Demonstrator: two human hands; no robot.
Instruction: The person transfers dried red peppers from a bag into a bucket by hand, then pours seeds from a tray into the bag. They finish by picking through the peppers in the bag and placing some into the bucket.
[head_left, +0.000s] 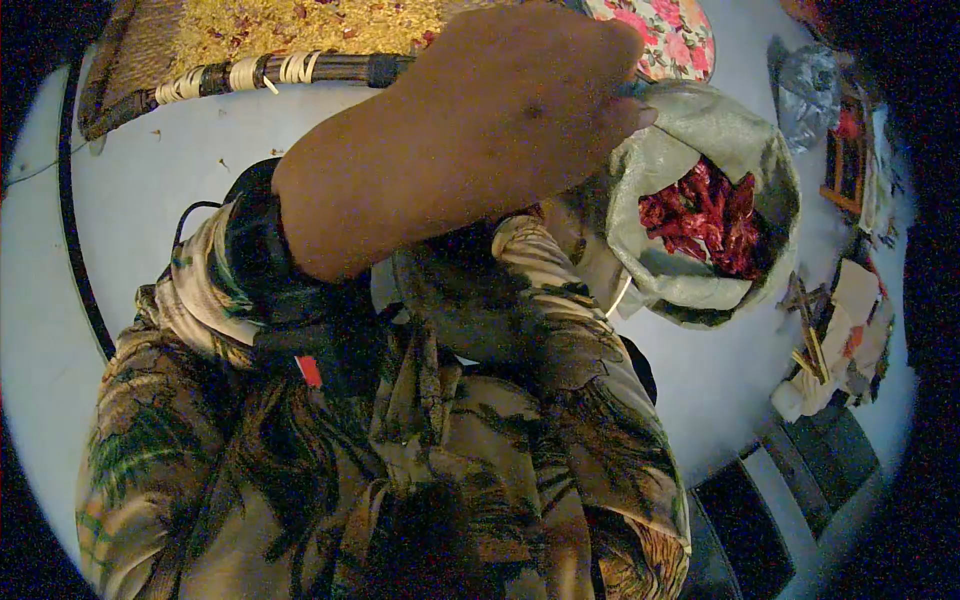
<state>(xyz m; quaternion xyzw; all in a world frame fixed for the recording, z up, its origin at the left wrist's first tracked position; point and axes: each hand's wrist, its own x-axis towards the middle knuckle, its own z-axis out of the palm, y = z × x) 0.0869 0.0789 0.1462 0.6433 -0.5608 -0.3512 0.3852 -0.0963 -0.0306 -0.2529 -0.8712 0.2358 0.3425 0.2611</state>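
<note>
My left hand [575, 85] reaches across from the left, its fingers curled closed at the near-left rim of a pale woven sack [780, 190]. A small bit of teal shows by the fingertips; what they pinch is mostly hidden. Inside the open sack lie dried red chillies [705, 215]. My right sleeve [565, 290] runs up beneath the left forearm, which covers my right hand, so its fingers do not show. Beyond the left forearm is a woven tray [330, 68] with a bound dark rim, spread with yellow seeds [290, 28] and red flecks.
A floral-patterned round item [690, 40] sits behind the sack. To the right are a clear plastic bag [808, 90], a wooden frame [845, 160] and torn cardboard with sticks [835, 340]. Dark panels [745, 525] lie at lower right. Small crumbs dot the pale floor [190, 150].
</note>
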